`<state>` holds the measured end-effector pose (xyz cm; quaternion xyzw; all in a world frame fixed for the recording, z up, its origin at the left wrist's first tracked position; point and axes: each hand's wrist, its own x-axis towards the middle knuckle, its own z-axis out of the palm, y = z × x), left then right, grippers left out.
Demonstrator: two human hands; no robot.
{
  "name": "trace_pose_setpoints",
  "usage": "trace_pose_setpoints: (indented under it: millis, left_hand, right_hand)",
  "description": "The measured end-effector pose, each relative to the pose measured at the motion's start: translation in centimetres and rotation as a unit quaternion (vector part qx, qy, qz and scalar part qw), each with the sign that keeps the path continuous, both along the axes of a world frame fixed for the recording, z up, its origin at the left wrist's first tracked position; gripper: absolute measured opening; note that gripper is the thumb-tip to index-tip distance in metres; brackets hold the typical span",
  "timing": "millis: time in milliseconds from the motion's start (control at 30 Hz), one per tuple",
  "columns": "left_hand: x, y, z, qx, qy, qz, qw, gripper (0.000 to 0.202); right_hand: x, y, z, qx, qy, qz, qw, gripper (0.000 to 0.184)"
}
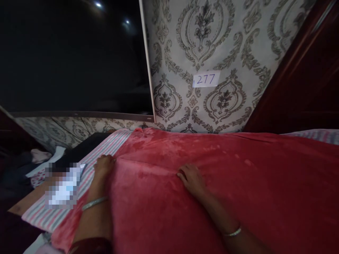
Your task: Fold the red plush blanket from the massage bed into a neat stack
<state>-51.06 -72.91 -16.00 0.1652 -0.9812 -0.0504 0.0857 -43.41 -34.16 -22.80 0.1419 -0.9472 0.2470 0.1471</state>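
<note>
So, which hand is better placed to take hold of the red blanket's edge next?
Probably the left hand: it rests at the edge of the red blanket, beside the striped sheet, while the right hand lies flat farther in.

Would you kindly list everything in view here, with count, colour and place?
blanket: one, red plush, spread over the bed.
striped sheet: one, pink and grey, under the blanket, showing at left.
television: one, black, upper left.
wallpaper: one, grey damask, back wall.
paper label: one, white, marked 277, on the wallpaper.
wooden panel: one, dark red-brown, right edge.
blurred item: one, white and blue, on the striped sheet.
bangles: two, silver, one on each wrist.
left hand: one, on the blanket's left edge.
right hand: one, flat on the blanket, centre.
</note>
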Motion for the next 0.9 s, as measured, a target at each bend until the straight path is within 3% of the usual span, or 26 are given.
trace_pose_setpoints:
  millis: [100, 167, 267, 367, 467, 600, 733, 900]
  left_hand:
    - [0.1, 1.6, 0.6, -0.028, 0.098, -0.044, 0.994, 0.03]
    - [0.3, 3.6, 0.8, 0.018, 0.138, -0.166, 0.976, 0.027]
    - [1.2, 7.8, 0.5, 0.148, 0.089, -0.389, 0.905, 0.025]
    - [2.5, 12.0, -0.4, 0.169, 0.062, -0.502, 0.846, 0.036]
    - [3.2, 15.1, -1.6, 0.128, 0.055, -0.554, 0.821, 0.043]
    - [2.4, 17.2, -3.4, 0.074, 0.039, -0.571, 0.817, 0.024]
    - [1.3, 17.5, -4.4, 0.034, 0.095, -0.561, 0.822, 0.025]
    - [1.2, 17.0, -4.0, -0.014, 0.164, -0.564, 0.809, 0.027]
  right_hand:
    - [0.0, 0.0, 0.1, -0.02, -0.007, 0.004, 1.0, 0.008]
    - [-0.1, 0.0, 0.1, -0.03, -0.004, 0.0, 1.0, 0.009]
    - [-0.2, -0.1, 0.2, -0.046, 0.008, -0.003, 0.999, 0.011]
    - [-0.3, -0.1, 0.3, -0.057, 0.027, 0.001, 0.998, 0.01]
    - [-0.4, -0.1, 0.5, -0.059, 0.054, -0.001, 0.997, 0.009]
    - [-0.5, 0.0, 0.8, -0.051, 0.073, -0.003, 0.996, 0.007]
    - [-0.6, 0.2, 1.0, -0.051, 0.073, 0.01, 0.996, 0.009]
    - [-0.9, 1.1, 1.5, -0.096, 0.121, 0.003, 0.988, 0.011]
